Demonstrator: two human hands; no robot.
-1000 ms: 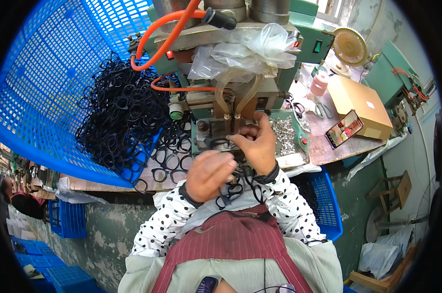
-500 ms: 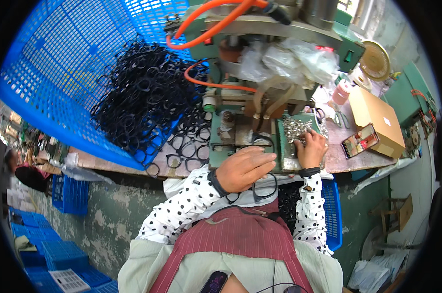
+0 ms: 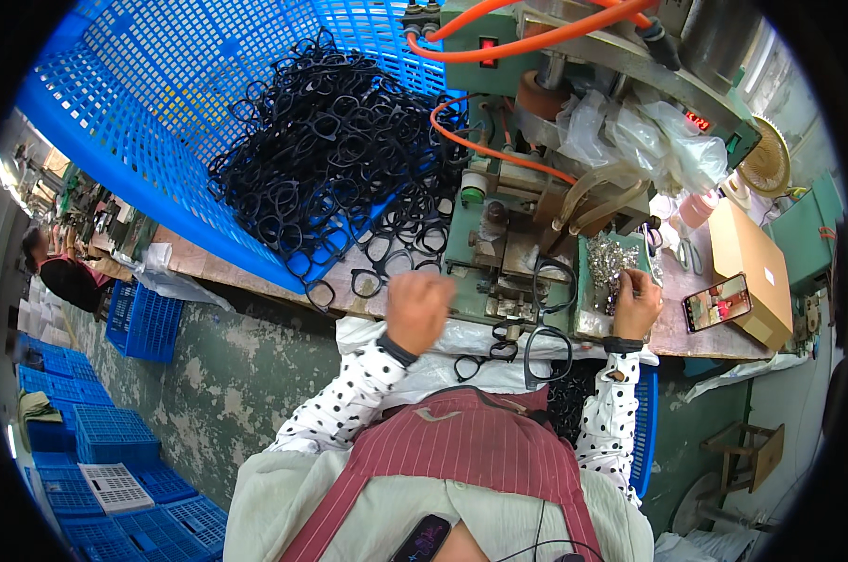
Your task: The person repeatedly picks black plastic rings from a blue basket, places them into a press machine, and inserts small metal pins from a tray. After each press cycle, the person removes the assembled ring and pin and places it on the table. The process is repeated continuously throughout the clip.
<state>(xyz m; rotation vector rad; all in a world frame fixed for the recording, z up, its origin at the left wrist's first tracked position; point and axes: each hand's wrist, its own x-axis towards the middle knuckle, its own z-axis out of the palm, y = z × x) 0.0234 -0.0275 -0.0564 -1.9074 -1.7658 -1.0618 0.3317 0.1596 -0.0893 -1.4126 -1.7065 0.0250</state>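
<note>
My left hand (image 3: 419,311) is raised in front of the machine, near loose black glasses frames (image 3: 366,283) on the table. Its fingers are smeared by motion. My right hand (image 3: 638,307) is at the tray (image 3: 588,323) of small shiny metal parts (image 3: 609,258), thumb and fingers pinched together; whatever lies between them is too small to make out. One black glasses frame (image 3: 548,358) stands on end at the green press machine (image 3: 461,239), its upper rim against the fixture and its lower rim hanging over the table edge. More frames (image 3: 485,361) lie on the white cloth below.
A big blue basket (image 3: 152,220) heaped with black glasses frames (image 3: 321,131) stands at the left. Orange hoses (image 3: 527,44) cross the machine. On the right are a phone (image 3: 717,303), a cardboard box (image 3: 747,267) and scissors (image 3: 689,253). Another person (image 3: 68,276) sits far left.
My left hand has moved left, away from the glasses frame at the machine, which now shows fully. My right hand stays at the metal parts, its fingers now pinched. The view has shifted.
</note>
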